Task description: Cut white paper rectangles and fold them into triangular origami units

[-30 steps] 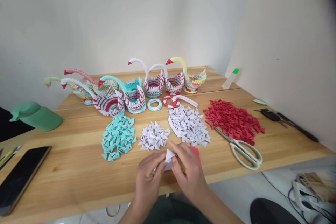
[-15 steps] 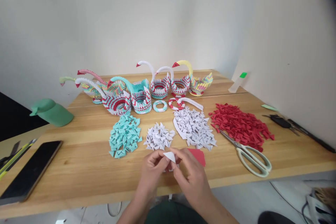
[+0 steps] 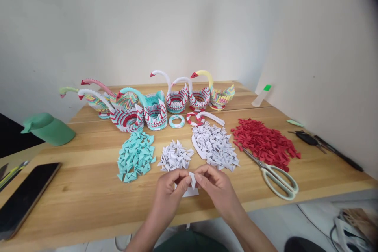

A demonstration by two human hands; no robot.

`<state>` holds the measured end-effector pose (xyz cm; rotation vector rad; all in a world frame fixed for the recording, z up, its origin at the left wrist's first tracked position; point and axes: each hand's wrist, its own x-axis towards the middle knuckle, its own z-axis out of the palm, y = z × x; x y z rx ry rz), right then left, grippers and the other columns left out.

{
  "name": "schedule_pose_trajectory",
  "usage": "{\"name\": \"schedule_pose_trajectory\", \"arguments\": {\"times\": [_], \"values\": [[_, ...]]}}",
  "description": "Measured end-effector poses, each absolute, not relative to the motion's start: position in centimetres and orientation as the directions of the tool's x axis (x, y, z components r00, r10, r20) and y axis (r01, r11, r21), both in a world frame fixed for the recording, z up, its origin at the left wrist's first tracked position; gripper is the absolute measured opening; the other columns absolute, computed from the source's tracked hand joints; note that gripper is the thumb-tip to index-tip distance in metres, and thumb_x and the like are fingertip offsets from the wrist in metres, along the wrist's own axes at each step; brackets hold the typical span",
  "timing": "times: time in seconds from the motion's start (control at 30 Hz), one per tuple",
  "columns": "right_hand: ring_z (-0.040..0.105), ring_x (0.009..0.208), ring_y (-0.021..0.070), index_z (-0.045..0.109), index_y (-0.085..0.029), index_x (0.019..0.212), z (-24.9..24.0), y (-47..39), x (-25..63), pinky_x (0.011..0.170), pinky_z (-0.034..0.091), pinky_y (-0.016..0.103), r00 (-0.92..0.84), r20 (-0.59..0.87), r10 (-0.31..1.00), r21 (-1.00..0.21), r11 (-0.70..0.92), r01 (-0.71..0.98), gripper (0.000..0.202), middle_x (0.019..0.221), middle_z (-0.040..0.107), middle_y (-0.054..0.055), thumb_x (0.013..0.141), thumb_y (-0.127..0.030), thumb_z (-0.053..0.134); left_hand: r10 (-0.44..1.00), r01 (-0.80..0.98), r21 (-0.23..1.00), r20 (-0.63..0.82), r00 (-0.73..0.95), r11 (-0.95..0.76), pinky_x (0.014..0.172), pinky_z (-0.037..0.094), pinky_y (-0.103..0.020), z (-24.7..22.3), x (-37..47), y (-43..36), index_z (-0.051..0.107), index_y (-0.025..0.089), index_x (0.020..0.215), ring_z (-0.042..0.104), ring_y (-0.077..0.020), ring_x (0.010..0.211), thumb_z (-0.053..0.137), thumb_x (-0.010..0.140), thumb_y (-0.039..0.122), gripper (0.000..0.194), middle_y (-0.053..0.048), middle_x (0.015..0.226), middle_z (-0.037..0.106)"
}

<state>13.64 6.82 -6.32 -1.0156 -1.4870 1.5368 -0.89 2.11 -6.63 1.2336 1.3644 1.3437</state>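
Between my two hands, near the table's front edge, is a small folded white paper piece (image 3: pixel 192 180). My left hand (image 3: pixel 173 187) pinches its left side with thumb and forefinger. The fingertips of my right hand (image 3: pixel 215 185) are closed on its right side. A flat white paper (image 3: pixel 190 192) lies on the table below my fingers, partly hidden by them. Just beyond my hands lie a small pile of white folded pieces (image 3: pixel 176 156) and a larger white pile (image 3: pixel 215 145). A teal pile (image 3: pixel 136 156) is at the left, and a red pile (image 3: pixel 264 141) at the right.
Scissors (image 3: pixel 279 179) lie at the right front. Several paper swans (image 3: pixel 155 115) stand at the back, with a white-and-teal ring (image 3: pixel 176 121) before them. A phone (image 3: pixel 28 195) and a green pitcher-like object (image 3: pixel 49 128) are at the left; keys (image 3: pixel 307 138) lie at the far right.
The white piece between my fingers now looks narrower and points downward. The red paper beside my right hand no longer shows, and a white sheet shows below my fingers. The view has shifted slightly.
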Motion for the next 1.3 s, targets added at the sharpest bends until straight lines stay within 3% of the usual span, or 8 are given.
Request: {"name": "schedule_pose_trajectory", "arguments": {"times": [0.2, 0.47, 0.7, 0.83, 0.93, 1.07, 1.17, 1.3], "values": [[0.056, 0.067, 0.014, 0.066, -0.018, 0.076, -7.3, 7.1, 13.7, 0.063, 0.044, 0.023, -0.387, 0.053, 0.921, -0.995, 0.08, 0.053, 0.022, 0.07, 0.061, -0.001, 0.086, -0.038, 0.063, 0.975, 0.257, 0.965, 0.107, -0.195, -0.054, 0.055, 0.037, -0.023, -6.3, -0.8, 2.5, 0.056, 0.017, 0.062, 0.048, -0.0131, 0.056, 0.054, 0.081, 0.023, 0.02, 0.001, 0.057, 0.055], [0.056, 0.064, 0.0146, 0.064, -0.019, 0.079, -7.5, 7.7, 14.1, 0.06, 0.045, 0.024, -0.418, 0.077, 0.905, -0.986, 0.132, 0.103, 0.023, 0.069, 0.061, 0.0, 0.089, -0.039, 0.058, 0.986, -0.019, 1.0, 0.009, -0.167, -0.013, 0.056, 0.042, -0.023, -7.2, -1.1, 3.3, 0.061, 0.016, 0.066, 0.052, -0.0136, 0.054, 0.059, 0.082, 0.035, 0.025, 0.0, 0.056, 0.058], [0.06, 0.07, 0.0158, 0.068, -0.02, 0.082, -7.5, 7.9, 13.8, 0.063, 0.048, 0.024, -0.44, 0.118, 0.89, -0.973, 0.192, 0.129, 0.019, 0.075, 0.066, 0.001, 0.089, -0.034, 0.057, 0.96, 0.059, 0.997, 0.07, -0.272, -0.056, 0.055, 0.04, -0.023, -7.1, -0.7, 3.4, 0.058, 0.016, 0.062, 0.05, -0.0128, 0.055, 0.063, 0.08, 0.03, 0.023, 0.0, 0.056, 0.057], [0.063, 0.067, 0.0156, 0.067, -0.02, 0.082, -7.4, 7.9, 13.9, 0.062, 0.05, 0.023, -0.405, 0.141, 0.903, -0.978, 0.191, 0.084, 0.018, 0.072, 0.067, 0.0, 0.089, -0.035, 0.058, 0.981, -0.174, 0.984, -0.063, -0.182, 0.031, 0.054, 0.042, -0.023, -7.7, -0.8, 3.2, 0.064, 0.015, 0.075, 0.051, -0.0125, 0.053, 0.063, 0.082, 0.042, 0.028, 0.0, 0.057, 0.059], [0.064, 0.065, 0.0155, 0.067, -0.021, 0.087, -7.7, 7.8, 13.9, 0.061, 0.052, 0.024, -0.408, 0.138, 0.902, -0.98, 0.184, 0.076, 0.018, 0.072, 0.068, 0.0, 0.091, -0.035, 0.057, 0.985, -0.196, 0.976, -0.122, -0.12, 0.097, 0.053, 0.042, -0.022, -8.2, -1.0, 3.0, 0.065, 0.014, 0.073, 0.051, -0.0119, 0.052, 0.065, 0.08, 0.044, 0.03, -0.001, 0.059, 0.06], [0.066, 0.07, 0.0166, 0.07, -0.021, 0.093, -8.0, 7.6, 13.7, 0.065, 0.053, 0.025, -0.396, 0.229, 0.889, -0.948, 0.297, 0.119, 0.016, 0.079, 0.07, 0.003, 0.089, -0.03, 0.058, 0.985, -0.041, 0.995, -0.097, -0.142, 0.092, 0.052, 0.04, -0.022, -8.3, -1.0, 2.6, 0.059, 0.016, 0.064, 0.05, -0.0128, 0.053, 0.064, 0.078, 0.034, 0.023, -0.001, 0.057, 0.059], [0.064, 0.072, 0.0172, 0.072, -0.022, 0.088, -7.8, 7.6, 13.5, 0.067, 0.052, 0.026, -0.386, 0.298, 0.873, -0.92, 0.37, 0.126, 0.013, 0.076, 0.069, 0.003, 0.087, -0.027, 0.059, 0.963, 0.272, 0.96, 0.131, -0.235, -0.065, 0.056, 0.038, -0.024, -7.8, -0.8, 2.3, 0.056, 0.017, 0.062, 0.05, -0.0136, 0.056, 0.058, 0.079, 0.021, 0.017, 0.0, 0.058, 0.056], [0.061, 0.068, 0.0157, 0.069, -0.02, 0.081, -7.5, 7.6, 13.5, 0.064, 0.05, 0.024, -0.392, 0.191, 0.9, -0.965, 0.246, 0.093, 0.018, 0.072, 0.065, 0.001, 0.089, -0.033, 0.059, 0.892, 0.538, 0.813, 0.393, -0.222, -0.224, 0.061, 0.039, -0.025, -7.4, -0.7, 1.8, 0.063, 0.018, 0.069, 0.055, -0.0153, 0.062, 0.056, 0.084, 0.016, 0.017, -0.001, 0.065, 0.063]]}}
